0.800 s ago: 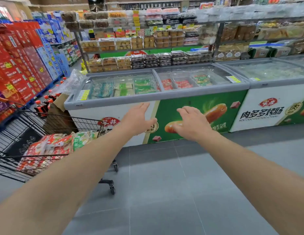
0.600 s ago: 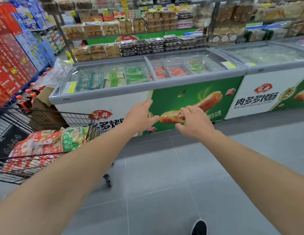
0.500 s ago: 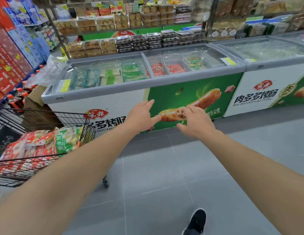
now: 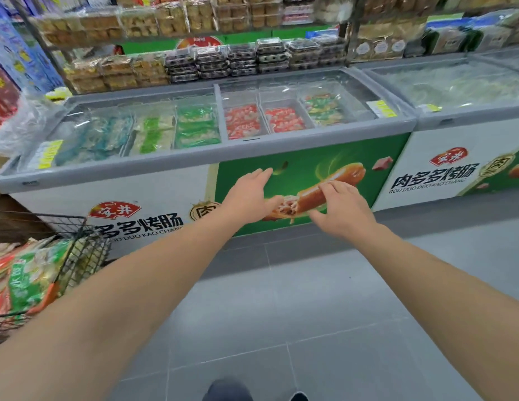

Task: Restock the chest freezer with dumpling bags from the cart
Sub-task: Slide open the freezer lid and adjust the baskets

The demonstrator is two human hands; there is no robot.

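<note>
Since the freezer [image 4: 194, 157] has its glass lids drawn closed, I hold both hands out before its front, below the rim and touching nothing. My left hand [image 4: 248, 195] is flat with fingers straight; my right hand [image 4: 343, 208] hangs with fingers loosely bent, gripping nothing. The bags [image 4: 23, 279] lie heaped in the cart [image 4: 78, 250], left of the freezer's front. Bare floor [image 4: 281, 299] in front of the freezer leaves me room; I judge a lid must slide first.
</note>
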